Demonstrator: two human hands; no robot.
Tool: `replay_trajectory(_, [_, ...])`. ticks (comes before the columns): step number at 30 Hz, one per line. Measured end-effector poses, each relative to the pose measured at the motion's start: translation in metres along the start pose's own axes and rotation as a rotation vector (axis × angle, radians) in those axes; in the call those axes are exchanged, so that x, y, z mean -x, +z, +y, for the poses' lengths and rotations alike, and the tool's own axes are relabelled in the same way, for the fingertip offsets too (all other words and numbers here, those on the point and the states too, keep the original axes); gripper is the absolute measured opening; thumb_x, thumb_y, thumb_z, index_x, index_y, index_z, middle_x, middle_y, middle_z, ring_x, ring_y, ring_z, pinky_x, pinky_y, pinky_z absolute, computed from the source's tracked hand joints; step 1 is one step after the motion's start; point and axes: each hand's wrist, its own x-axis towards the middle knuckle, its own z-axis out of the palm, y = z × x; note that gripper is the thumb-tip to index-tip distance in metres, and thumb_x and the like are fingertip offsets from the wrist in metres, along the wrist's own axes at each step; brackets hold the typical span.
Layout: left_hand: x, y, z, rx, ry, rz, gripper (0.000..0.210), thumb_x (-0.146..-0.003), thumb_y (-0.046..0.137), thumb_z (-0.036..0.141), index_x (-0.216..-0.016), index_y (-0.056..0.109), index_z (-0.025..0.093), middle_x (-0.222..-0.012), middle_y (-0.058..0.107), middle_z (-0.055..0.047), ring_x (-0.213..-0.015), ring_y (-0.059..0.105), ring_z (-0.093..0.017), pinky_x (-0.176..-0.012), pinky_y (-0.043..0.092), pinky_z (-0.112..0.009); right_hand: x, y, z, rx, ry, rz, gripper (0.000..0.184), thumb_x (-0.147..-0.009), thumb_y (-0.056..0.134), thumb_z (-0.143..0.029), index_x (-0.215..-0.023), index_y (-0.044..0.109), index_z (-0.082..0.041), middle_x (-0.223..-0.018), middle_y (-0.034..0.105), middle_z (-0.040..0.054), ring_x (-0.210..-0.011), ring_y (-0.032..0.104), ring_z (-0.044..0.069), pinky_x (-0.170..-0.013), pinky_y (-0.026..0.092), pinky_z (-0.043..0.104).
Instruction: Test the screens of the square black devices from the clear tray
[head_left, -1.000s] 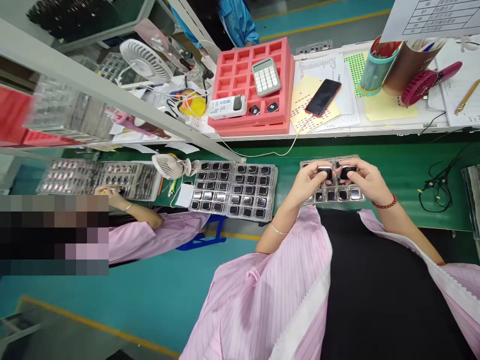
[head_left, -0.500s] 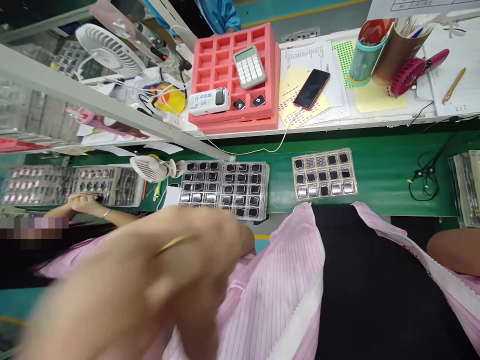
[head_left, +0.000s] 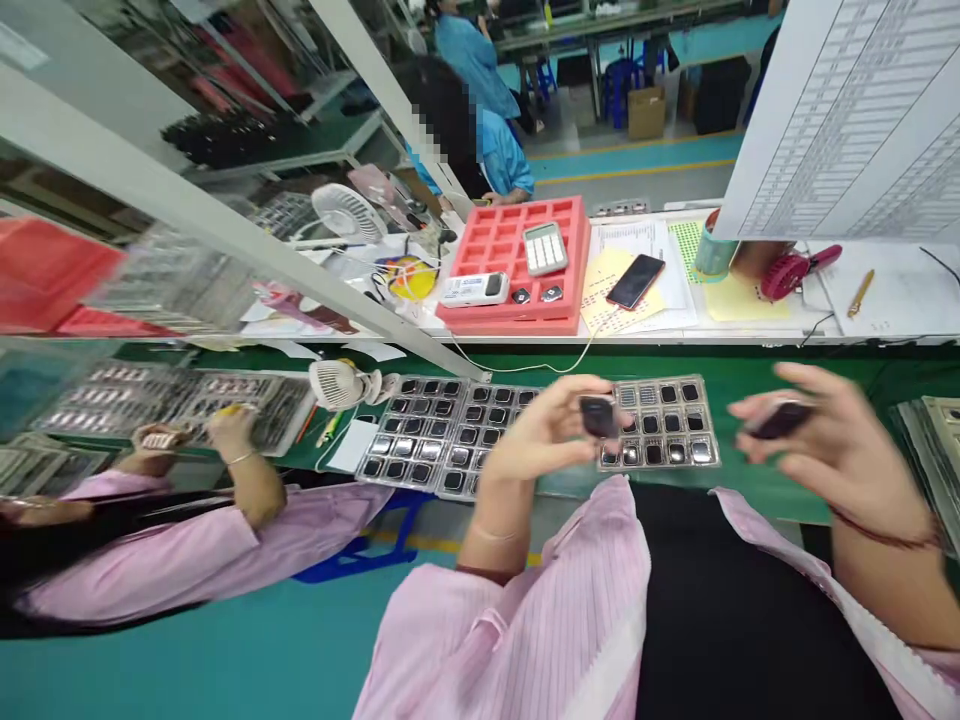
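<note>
In the head view, my left hand (head_left: 544, 432) pinches a small dark square piece (head_left: 598, 416), which looks like a watch face, between thumb and fingers. My right hand (head_left: 847, 440), a little blurred, grips a second dark square piece (head_left: 782, 418) out to the right. Between and behind the hands, a clear plastic tray (head_left: 627, 397) lies on the green bench with similar square pieces in its cells. My left hand covers its left end. Left of that hand, two more clear trays (head_left: 450, 440) hold rows of the same pieces.
On the shelf are a pink foam tray (head_left: 517, 320), a calculator (head_left: 545, 248), a phone (head_left: 636, 281) and a magenta fan (head_left: 784, 275). Stacked trays (head_left: 930, 450) stand at right. A co-worker's hands (head_left: 232, 430) handle parts at left. A slanted white post (head_left: 397, 330) crosses the left side.
A large blurred hand close to the camera at lower left is gone from there. Both my hands now show above the bench, each with a dark square piece. The view has tilted upward.
</note>
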Motion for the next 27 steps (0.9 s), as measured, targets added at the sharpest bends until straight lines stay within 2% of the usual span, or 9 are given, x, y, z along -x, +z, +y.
replay_trajectory(1, [-0.010,0.007,-0.013,0.010,-0.039,-0.041,0.065,-0.078,0.088,0.038,-0.136,0.061,0.024,-0.114,0.075,-0.011,-0.093,0.076,-0.021,-0.078,0.061,-0.030,-0.006,0.003,0.010,-0.017,0.025,-0.004,0.055,-0.097,0.075,-0.040,-0.148,0.055,-0.039,-0.130,0.073,0.0102,-0.099,0.077,0.025,-0.074,0.067,0.037])
replay_trajectory(3, [-0.030,0.022,-0.043,0.046,-0.149,-0.072,0.068,-0.076,0.089,0.039,-0.136,0.060,0.022,-0.112,0.075,-0.010,-0.090,0.076,-0.019,-0.077,0.060,-0.028,-0.020,0.009,0.036,-0.041,0.120,0.015,0.043,-0.096,0.075,-0.043,-0.136,0.065,-0.029,-0.121,0.077,0.0108,-0.091,0.079,0.025,-0.067,0.067,0.035])
replay_trajectory(6, [-0.044,0.041,-0.081,0.084,-0.241,0.025,0.053,-0.079,0.084,0.051,-0.114,0.067,0.014,-0.093,0.074,-0.008,-0.074,0.071,-0.015,-0.069,0.058,-0.028,-0.033,0.015,0.072,0.001,0.236,0.127,0.030,-0.093,0.074,-0.042,-0.114,0.072,-0.020,-0.100,0.081,0.0093,-0.071,0.077,0.020,-0.055,0.062,0.029])
replay_trajectory(8, [-0.044,0.047,-0.093,0.114,-0.211,0.074,0.052,-0.077,0.085,0.052,-0.108,0.068,0.014,-0.092,0.073,-0.006,-0.075,0.070,-0.015,-0.070,0.058,-0.028,-0.033,0.016,0.084,-0.008,0.241,0.133,0.030,-0.091,0.074,-0.035,-0.117,0.071,-0.021,-0.104,0.081,0.0082,-0.073,0.077,0.019,-0.057,0.062,0.028])
replay_trajectory(12, [-0.044,0.049,-0.095,0.138,-0.196,0.090,0.055,-0.073,0.090,0.042,-0.115,0.066,0.017,-0.099,0.074,-0.006,-0.087,0.071,-0.016,-0.080,0.058,-0.028,-0.030,0.012,0.086,-0.047,0.239,0.073,0.042,-0.089,0.074,-0.026,-0.130,0.067,-0.023,-0.119,0.078,0.0071,-0.088,0.079,0.020,-0.070,0.066,0.030])
replay_trajectory(20, [-0.047,0.062,-0.092,0.128,-0.193,0.064,0.049,-0.078,0.085,0.040,-0.115,0.063,0.018,-0.098,0.074,-0.005,-0.081,0.069,-0.015,-0.082,0.057,-0.031,-0.025,0.013,0.084,-0.033,0.237,0.070,0.043,-0.085,0.073,-0.019,-0.127,0.067,-0.024,-0.117,0.079,0.0054,-0.087,0.079,0.020,-0.073,0.067,0.032])
replay_trajectory(27, [-0.046,0.065,-0.100,0.144,-0.154,0.042,0.048,-0.078,0.085,0.037,-0.118,0.065,0.018,-0.102,0.075,-0.007,-0.093,0.073,-0.019,-0.080,0.057,-0.029,-0.021,0.011,0.088,-0.021,0.223,0.064,0.043,-0.087,0.076,-0.021,-0.128,0.068,-0.024,-0.117,0.079,0.0058,-0.088,0.079,0.020,-0.072,0.067,0.030])
